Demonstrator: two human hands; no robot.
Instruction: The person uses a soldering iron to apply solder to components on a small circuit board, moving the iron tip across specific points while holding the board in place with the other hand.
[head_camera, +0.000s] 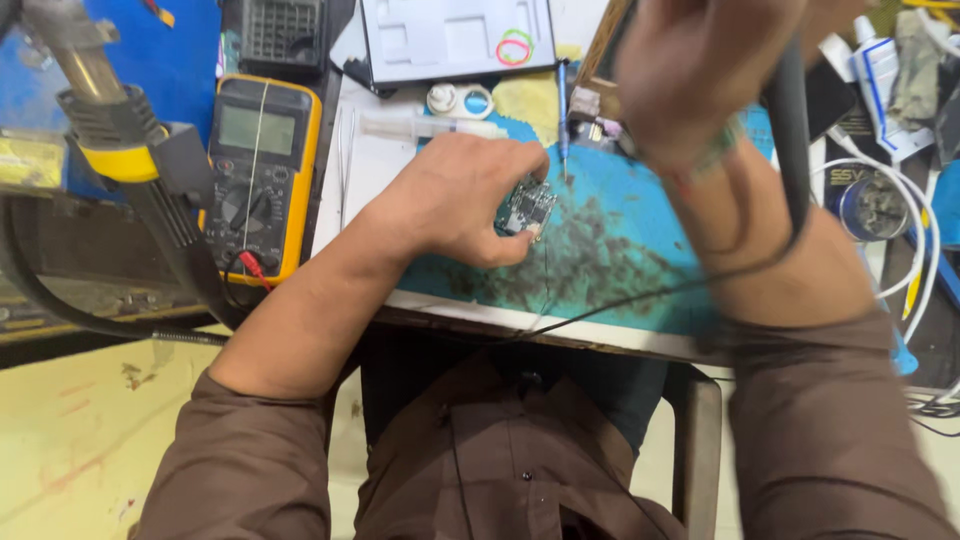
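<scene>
A small circuit board (526, 207) sits at the middle of the blue work mat (620, 250), pinched at its left edge by the left hand (455, 200). The board looks light, thin and stiff, with tiny parts on its face, so it probably slides easily on the mat unless pressed down and would likely take harm from bending or from pressure on the components. The bare edges look like the safest places to take hold, and that is where the left grip is: fingers curled closed around the board's left side, holding it down against the mat.

The right hand (700, 75) is raised above the mat's far side, blurred, its grip closed around a dark handpiece (790, 130) whose black cable (640, 295) trails down across the mat toward the counter's (520, 325) near edge. The tool's tip cannot be seen.

The mat is stained dark near the board. Just beyond the left hand lie a clear syringe (430, 127) and a thin blue-handled tool (563, 115). To the left of the mat rests a yellow multimeter (262, 170), and further left a hot-air nozzle with a yellow band (100, 110). At the right are white cables (915, 215) and a small round tin (868, 208).
</scene>
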